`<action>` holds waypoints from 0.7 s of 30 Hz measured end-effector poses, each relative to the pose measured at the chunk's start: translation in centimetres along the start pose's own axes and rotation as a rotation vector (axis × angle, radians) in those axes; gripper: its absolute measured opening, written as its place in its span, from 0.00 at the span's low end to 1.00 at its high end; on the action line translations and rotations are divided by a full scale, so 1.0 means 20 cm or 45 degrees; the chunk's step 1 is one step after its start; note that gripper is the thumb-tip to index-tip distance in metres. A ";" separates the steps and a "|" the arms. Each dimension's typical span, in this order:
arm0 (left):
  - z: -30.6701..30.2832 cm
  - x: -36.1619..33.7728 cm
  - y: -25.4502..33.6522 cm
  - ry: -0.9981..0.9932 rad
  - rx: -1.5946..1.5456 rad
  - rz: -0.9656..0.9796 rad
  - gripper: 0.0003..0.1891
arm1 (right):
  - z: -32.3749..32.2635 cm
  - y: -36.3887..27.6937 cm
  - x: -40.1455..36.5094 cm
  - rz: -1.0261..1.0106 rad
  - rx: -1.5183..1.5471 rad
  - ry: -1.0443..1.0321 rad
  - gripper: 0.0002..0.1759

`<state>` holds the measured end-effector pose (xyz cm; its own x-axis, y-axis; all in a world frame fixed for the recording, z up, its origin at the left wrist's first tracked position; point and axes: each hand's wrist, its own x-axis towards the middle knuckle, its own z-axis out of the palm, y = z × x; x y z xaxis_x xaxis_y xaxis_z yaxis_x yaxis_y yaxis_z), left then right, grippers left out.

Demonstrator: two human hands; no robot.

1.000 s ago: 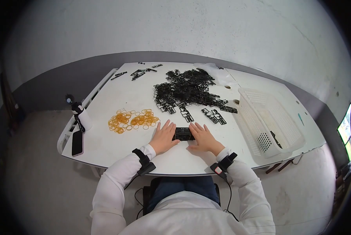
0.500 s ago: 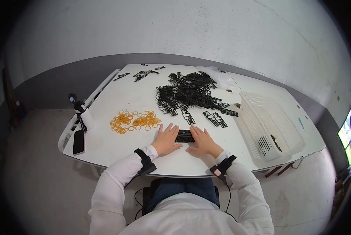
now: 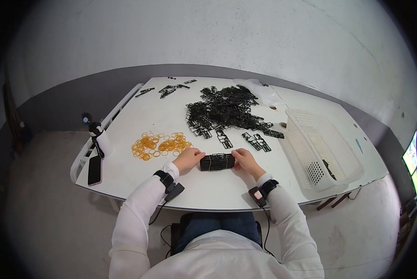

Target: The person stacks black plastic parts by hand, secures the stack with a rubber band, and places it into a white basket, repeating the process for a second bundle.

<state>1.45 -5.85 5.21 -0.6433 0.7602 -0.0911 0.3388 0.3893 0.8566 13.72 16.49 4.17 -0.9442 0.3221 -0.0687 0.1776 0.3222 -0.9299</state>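
As the black stack [image 3: 216, 162] lies between them, left hand [image 3: 188, 159] and right hand [image 3: 245, 161] (curled) clamp it.

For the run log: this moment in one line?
left hand: grips black frame stack, left end | right hand: grips its right end | rubber bands: left of stack

left hand [image 3: 188, 158]: fingers curled closed | right hand [image 3: 245, 161]: fingers curled closed, facing left | forearms angled inward

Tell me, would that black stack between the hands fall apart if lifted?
Probably, yes: the black stack looks like many separate thin pieces, pressed together only by the left hand and right hand at its ends. The pieces are open frames, so likely light.
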 end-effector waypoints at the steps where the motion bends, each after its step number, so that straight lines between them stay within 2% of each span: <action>1: -0.01 0.03 -0.02 0.072 0.257 0.046 0.25 | 0.00 -0.03 -0.01 0.071 -0.114 0.053 0.22; 2: -0.01 0.05 -0.04 0.145 0.513 0.091 0.27 | -0.01 -0.02 0.00 0.069 -0.115 0.055 0.22; 3: 0.00 0.05 -0.05 0.145 0.516 0.092 0.27 | -0.02 -0.01 0.01 -0.050 -0.294 0.114 0.23; 5: 0.06 0.03 -0.08 0.376 0.178 0.239 0.30 | -0.01 0.05 0.02 -0.284 -0.652 0.229 0.25; 6: 0.09 0.03 -0.09 0.491 0.006 0.311 0.31 | 0.01 0.08 0.04 -0.283 -0.651 0.228 0.25; 7: 0.12 0.03 -0.10 0.489 0.005 0.306 0.31 | 0.03 0.12 0.06 -0.297 -0.345 0.228 0.25; 9: 0.22 0.07 -0.12 0.560 -0.481 0.249 0.33 | 0.09 0.19 0.08 -0.312 0.267 0.223 0.26; 10: 0.24 0.09 -0.12 0.594 -0.723 0.224 0.34 | 0.12 0.20 0.08 -0.314 0.265 0.222 0.26; 13: 0.29 0.16 -0.12 0.618 -0.728 0.238 0.34 | 0.23 0.19 0.09 -0.402 0.507 0.198 0.27; 19: 0.38 0.17 -0.15 0.651 -0.735 0.231 0.36 | 0.24 0.18 0.06 -0.345 0.610 0.120 0.28; 21: 0.37 0.14 -0.12 0.659 -0.734 0.314 0.34 | 0.22 0.17 0.05 -0.336 0.630 0.102 0.28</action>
<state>3.83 -0.84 -0.92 -0.8801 0.3974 0.2598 0.1959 -0.1945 0.9611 12.09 14.02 -0.57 -0.9116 0.3599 0.1986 -0.2310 -0.0490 -0.9717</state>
